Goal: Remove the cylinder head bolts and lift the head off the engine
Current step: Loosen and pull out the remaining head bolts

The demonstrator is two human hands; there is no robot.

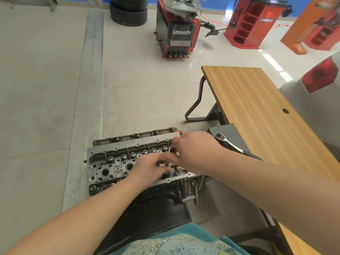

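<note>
The floor [143, 100] is pale glossy tile, with a ribbed metal strip [90, 100] running from far to near on the left. A wood-grain worktop [257, 107] on dark metal legs stands at the right, with a round cable hole near its right edge. A ratchet wrench [232, 145] lies on a dark metal surface [231, 133] just beside the near left corner of the worktop. Far across the room stand a red and black tyre machine [176, 32], a red wheel balancer [248, 24] and a stack of tyres [128, 11] against a blue wall.

The cylinder head [114, 162] sits on the engine [165, 192] at centre, low on a dark stand, its valve springs and bores exposed.

The left hand [150, 169] rests on the right part of the head, fingers curled down among the bores; whether it grasps anything cannot be told. The right hand [195, 148] reaches over the far right corner of the head, fingertips pointing left and down; its grip is hidden by its own back and cannot be told.

A grey vehicle [316, 92] with a red tail lamp is cut off at the right edge. The right end of the head is covered by both hands.
</note>
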